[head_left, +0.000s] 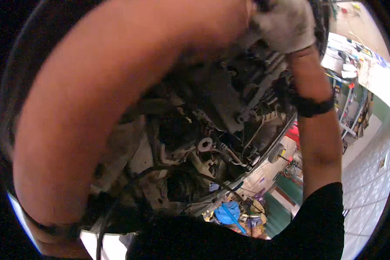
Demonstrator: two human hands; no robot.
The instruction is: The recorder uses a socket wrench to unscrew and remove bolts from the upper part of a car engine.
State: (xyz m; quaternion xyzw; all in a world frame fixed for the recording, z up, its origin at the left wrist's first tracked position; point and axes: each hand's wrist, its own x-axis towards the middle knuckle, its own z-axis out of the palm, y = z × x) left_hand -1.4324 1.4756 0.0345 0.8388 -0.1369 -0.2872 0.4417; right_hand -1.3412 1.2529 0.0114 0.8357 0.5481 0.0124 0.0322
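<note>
My left forearm [130,47] arches from the lower left across the top of the view. Its wrist meets the upper edge beside my right hand, and I cannot make out the left fingers. At the top right, my right hand [286,26] wears a pale, dirty work glove. Its fingers are blurred and partly cut off by the upper edge, so what it holds, if anything, is hidden. A black band [314,106] circles the right wrist. Both arms reach over the dark, grimy machinery of a vehicle [223,97], with a pale round part [205,144] near its middle.
A black hose or cable [177,168] curves across the near side of the machinery. Beyond it lies a blue cloth or bag [227,212] among clutter. At the right stand a white-topped workbench [372,76] with loose items and a metal shelf frame [346,115] below.
</note>
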